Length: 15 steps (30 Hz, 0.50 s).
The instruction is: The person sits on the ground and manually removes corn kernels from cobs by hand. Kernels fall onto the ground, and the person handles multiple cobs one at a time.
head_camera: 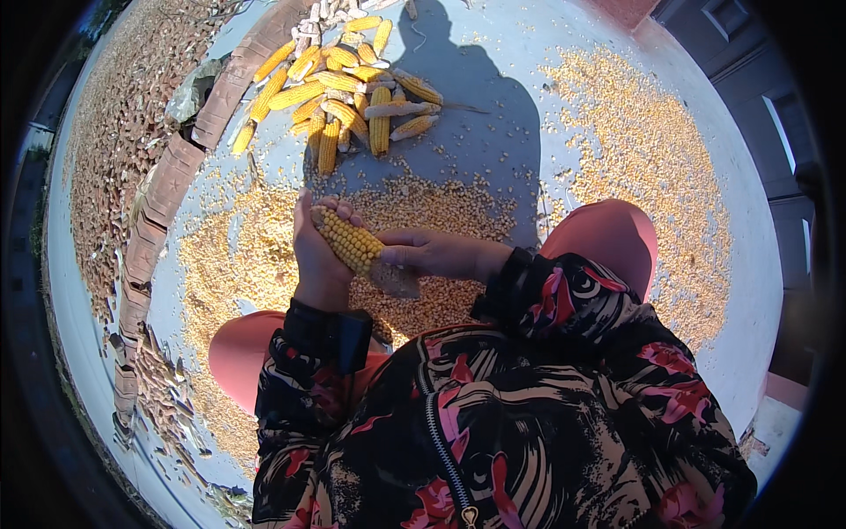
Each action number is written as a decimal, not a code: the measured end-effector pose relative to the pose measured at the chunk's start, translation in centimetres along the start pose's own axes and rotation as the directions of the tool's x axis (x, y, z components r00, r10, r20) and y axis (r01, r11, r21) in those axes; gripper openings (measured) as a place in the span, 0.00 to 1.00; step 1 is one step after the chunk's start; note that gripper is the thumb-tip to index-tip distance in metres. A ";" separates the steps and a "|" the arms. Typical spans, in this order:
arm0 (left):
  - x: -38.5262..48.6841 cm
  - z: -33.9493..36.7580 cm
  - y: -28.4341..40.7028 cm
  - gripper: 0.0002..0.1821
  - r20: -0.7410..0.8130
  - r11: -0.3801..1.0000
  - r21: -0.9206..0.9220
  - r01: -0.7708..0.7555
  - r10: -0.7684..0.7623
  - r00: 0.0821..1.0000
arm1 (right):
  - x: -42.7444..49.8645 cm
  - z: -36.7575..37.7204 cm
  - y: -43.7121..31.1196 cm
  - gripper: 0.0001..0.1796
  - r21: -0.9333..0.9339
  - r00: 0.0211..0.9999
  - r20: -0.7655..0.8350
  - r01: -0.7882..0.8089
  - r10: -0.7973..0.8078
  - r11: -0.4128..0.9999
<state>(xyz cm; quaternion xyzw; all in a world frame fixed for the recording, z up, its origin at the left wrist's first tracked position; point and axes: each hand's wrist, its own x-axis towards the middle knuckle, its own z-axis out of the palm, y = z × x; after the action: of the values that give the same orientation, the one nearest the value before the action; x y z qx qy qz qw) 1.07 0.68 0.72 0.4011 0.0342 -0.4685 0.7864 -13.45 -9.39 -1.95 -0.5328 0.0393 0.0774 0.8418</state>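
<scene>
An ear of yellow corn (349, 241) lies slantwise across my left hand (317, 258), whose fingers wrap around its far side. Most of the ear's visible face is covered with kernels. My right hand (443, 254) grips its lower right end, thumb and fingers pressed against the kernels there. Just under that end shows a pale, blurred piece (396, 279); I cannot tell what it is. Below both hands, loose corn kernels (436, 301) are heaped on the ground between my knees.
Beyond my hands lies a pile of unshelled corn ears (337, 82), with bare cobs (317, 23) behind it. A row of reddish bricks (165, 182) curves along the left, with many cobs (109, 178) past it. More kernels (648, 178) spread at right.
</scene>
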 end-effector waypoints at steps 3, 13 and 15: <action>0.0 -0.4 0.9 0.21 -0.057 0.998 -0.044 -0.047 0.045 0.997 | -0.4 0.8 -0.4 0.21 0.104 0.997 -0.076 0.024 -0.016 0.994; 0.2 -0.2 -0.4 0.19 -0.102 0.995 -0.030 -0.091 0.087 0.991 | 0.6 1.9 0.0 0.26 -0.386 0.954 -0.292 -0.053 -0.068 0.921; 0.4 -0.4 -0.7 0.19 -0.118 0.995 -0.014 -0.096 0.094 0.989 | 0.5 1.7 0.2 0.26 -0.165 0.973 -0.229 -0.038 -0.001 0.986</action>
<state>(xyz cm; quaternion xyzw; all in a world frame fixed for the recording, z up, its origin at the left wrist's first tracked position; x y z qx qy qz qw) 0.88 0.46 -0.13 0.4215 0.0659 -0.4057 0.8083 -13.02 -7.70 -1.42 -0.6069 0.1344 0.0266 0.7829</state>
